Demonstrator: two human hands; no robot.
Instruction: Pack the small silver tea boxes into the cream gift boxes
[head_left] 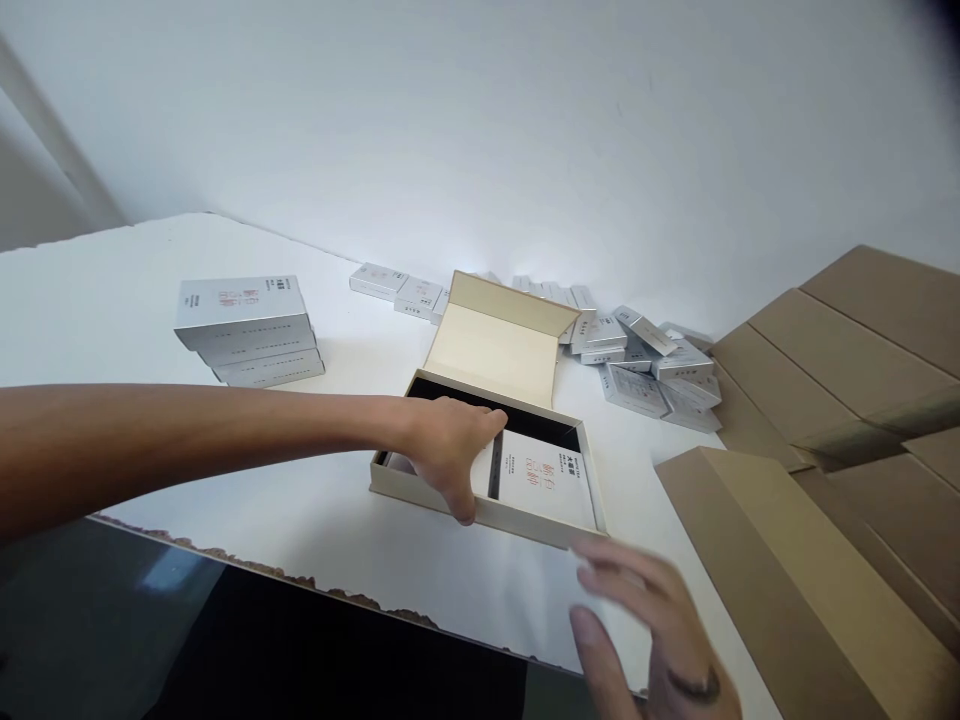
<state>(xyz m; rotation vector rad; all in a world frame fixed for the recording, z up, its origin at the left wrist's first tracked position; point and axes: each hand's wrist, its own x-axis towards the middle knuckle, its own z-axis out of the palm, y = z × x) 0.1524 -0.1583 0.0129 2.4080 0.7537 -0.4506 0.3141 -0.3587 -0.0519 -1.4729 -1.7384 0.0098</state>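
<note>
Cream box point(525, 522) is lying open on the bench point(300, 530), one carton point(547, 485) inside at three o'clock; left hand point(450, 445) is covering a second at nine, grip unclear; right hand point(660, 620) is hovering empty, fingers parted, at five; loose cartons point(634, 388) are lying outside at two.

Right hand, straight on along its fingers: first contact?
Probably the open cream box, at its front wall near the right corner. Depth is unclear in this single view: if the right hand sits higher than the wall, it might instead meet the white carton inside.
</note>
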